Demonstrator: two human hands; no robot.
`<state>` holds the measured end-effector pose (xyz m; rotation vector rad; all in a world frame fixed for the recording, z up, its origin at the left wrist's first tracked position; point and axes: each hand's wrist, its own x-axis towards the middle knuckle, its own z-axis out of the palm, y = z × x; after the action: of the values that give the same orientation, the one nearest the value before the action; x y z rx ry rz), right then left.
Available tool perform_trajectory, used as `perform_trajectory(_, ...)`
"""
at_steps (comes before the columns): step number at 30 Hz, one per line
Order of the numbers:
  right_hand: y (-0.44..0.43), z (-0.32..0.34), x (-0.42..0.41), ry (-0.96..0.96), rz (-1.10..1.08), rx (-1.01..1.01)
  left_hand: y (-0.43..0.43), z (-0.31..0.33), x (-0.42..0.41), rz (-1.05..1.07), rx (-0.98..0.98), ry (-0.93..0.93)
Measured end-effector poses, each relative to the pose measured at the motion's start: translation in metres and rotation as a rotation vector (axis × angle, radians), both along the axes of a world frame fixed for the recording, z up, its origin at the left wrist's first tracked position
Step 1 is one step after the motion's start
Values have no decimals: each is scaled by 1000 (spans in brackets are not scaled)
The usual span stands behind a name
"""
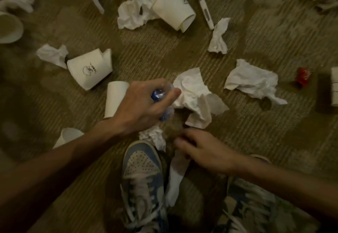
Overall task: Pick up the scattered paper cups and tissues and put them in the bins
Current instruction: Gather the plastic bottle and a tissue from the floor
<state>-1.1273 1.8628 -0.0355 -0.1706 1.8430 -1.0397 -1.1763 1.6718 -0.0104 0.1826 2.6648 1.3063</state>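
Your left grip [146, 102] clasps a crushed blue-labelled bottle [158, 94]; a crumpled white tissue [195, 93] lies on the floor [182, 53] at its 3 o'clock, a tipped white paper cup [115, 97] at 9 o'clock. Your right grip [201, 150]: blurred, state unclear.

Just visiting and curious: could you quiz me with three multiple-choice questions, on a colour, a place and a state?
1. What colour is the left shoe? A black; B blue and white; C red.
2. Where is the small red item? A far right on the carpet; B beside the left shoe; C inside a cup.
3. The left hand is: A flat open; B gripping a crumpled blue item; C out of view.
Key: B, blue panels on white; A, it lies near the right edge; B, fingers curl round it.
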Motion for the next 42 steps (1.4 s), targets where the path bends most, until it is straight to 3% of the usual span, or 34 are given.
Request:
perform_trajectory(2, 6, -7, 10, 225, 394, 62, -8, -4, 4, 66, 25, -52)
perform_trajectory(6, 2, -15, 11, 419, 739, 32, -21, -13, 12, 116, 57, -124)
perform_trajectory(8, -3, -13, 6, 474, 758, -3, -27, -14, 14, 153, 75, -148)
perform_trajectory(11, -13, -7, -13, 551, 512, -31, -36, -13, 11, 212, 119, -155)
perform_trajectory(13, -27, -6, -24, 609, 461, 3, -39, -11, 10, 226, 151, -160)
perform_trajectory(17, -54, -13, -28, 583, 676, 141, -42, -7, 7, 249, 170, -161)
perform_trajectory(20, -58, -17, -26, 538, 729, 110, -42, -6, 6, 268, 176, -173)
perform_trajectory(24, -48, -10, -27, 460, 611, 81, -39, -4, 4, 273, 212, -197)
perform_trajectory(27, -35, 9, -42, 386, 313, -2, -34, -2, 0, 252, 199, -193)
perform_trajectory(30, -23, 30, -60, 126, 4, -115, -28, 2, -7, 241, 240, -190)
perform_trajectory(32, -17, 38, -71, 52, -148, -170, -24, 4, -12, 242, 296, -195)
perform_trajectory(37, 0, 50, -96, 22, -501, -260, -11, 7, -22, 249, 374, -171)
perform_trajectory(42, 18, 55, -111, 48, -568, -221, -2, 4, -23, 239, 406, -175)
